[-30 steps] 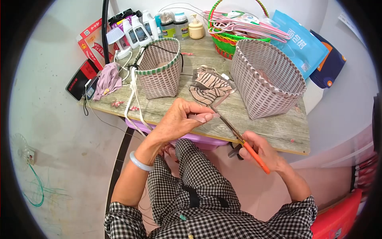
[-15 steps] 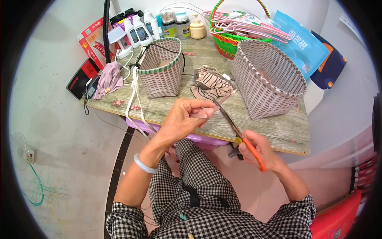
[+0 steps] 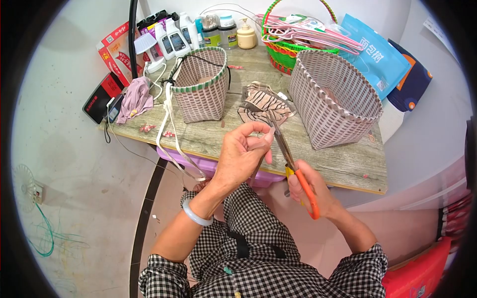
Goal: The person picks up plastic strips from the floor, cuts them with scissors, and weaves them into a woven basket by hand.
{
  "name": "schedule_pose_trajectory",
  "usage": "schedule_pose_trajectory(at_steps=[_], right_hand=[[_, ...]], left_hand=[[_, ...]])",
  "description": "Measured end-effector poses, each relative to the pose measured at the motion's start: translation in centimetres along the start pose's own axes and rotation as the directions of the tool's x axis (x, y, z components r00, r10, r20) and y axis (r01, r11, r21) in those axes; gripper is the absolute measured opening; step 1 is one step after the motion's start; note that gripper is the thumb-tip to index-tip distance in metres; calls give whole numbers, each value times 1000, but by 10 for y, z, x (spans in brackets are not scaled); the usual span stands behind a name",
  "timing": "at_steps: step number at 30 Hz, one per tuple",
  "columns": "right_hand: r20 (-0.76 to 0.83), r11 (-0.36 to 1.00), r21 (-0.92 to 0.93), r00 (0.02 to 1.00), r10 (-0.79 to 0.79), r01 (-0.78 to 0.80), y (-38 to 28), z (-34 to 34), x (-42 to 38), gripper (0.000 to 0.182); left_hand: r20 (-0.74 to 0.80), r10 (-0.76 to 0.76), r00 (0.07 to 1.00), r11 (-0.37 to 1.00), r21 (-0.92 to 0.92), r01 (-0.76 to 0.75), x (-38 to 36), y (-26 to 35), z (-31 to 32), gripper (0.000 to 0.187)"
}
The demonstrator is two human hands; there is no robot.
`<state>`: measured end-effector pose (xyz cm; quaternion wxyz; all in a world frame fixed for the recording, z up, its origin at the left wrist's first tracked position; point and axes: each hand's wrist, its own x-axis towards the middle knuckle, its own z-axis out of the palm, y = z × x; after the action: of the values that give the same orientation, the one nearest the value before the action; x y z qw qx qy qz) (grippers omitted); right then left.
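My left hand (image 3: pixel 243 154) pinches a short pale strip (image 3: pixel 256 144) between thumb and fingers, in front of the table edge. My right hand (image 3: pixel 314 186) is wrapped round the scissors (image 3: pixel 308 194), which have an orange handle and dark metal blades. These blades point up and away from me, their tips right beside my left fingertips. Beyond them a striped brown cloth (image 3: pixel 266 104) lies crumpled on the table. A grey woven basket with a green-trimmed rim (image 3: pixel 201 102) stands to the left, and a larger plain woven basket (image 3: pixel 330 109) to the right.
The wooden table (image 3: pixel 238 74) carries bottles (image 3: pixel 176 39), a pump dispenser (image 3: pixel 246 36) and a green basket (image 3: pixel 283 57) of pink hangers (image 3: pixel 318 35) along the back. White straps (image 3: pixel 171 129) hang over the front edge at left. Below sits a purple bin (image 3: pixel 266 178).
My left hand has shifted right and slightly down with the strip. My right hand has moved a little left, and the scissors now point more steeply away from me.
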<state>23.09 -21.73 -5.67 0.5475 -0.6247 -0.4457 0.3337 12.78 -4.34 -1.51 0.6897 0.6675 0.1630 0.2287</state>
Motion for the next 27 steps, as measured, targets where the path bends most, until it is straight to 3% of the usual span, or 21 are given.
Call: schedule_pose_trajectory(at_steps=[6, 12, 15, 18, 22, 25, 27], right_hand=[[-67, 993, -119, 998, -9, 1, 7, 1, 0, 43], [-83, 985, 111, 986, 142, -133, 1, 7, -3, 39], [-70, 981, 172, 992, 108, -95, 3, 3, -4, 37], [-94, 953, 280, 985, 145, -114, 0, 1, -7, 36], [-78, 887, 411, 961, 264, -210, 14, -5, -13, 35], [-92, 895, 391, 959, 269, -214, 14, -7, -18, 35], [-93, 906, 371, 963, 254, -203, 14, -9, -21, 35]], left_hand=[[18, -9, 1000, 1000, 13, 9, 2, -3, 0, 16], [59, -69, 996, 996, 59, 65, 4, -5, -6, 16], [47, -16, 999, 995, 97, 11, 8, -11, -25, 15], [47, 29, 998, 973, 228, -39, 11, -8, -48, 15], [-9, -14, 1000, 896, 443, 16, 12, -4, -60, 18], [145, 154, 977, 710, 672, -211, 17, -16, -59, 23], [184, 178, 967, 620, 742, -256, 19, -20, -55, 26]])
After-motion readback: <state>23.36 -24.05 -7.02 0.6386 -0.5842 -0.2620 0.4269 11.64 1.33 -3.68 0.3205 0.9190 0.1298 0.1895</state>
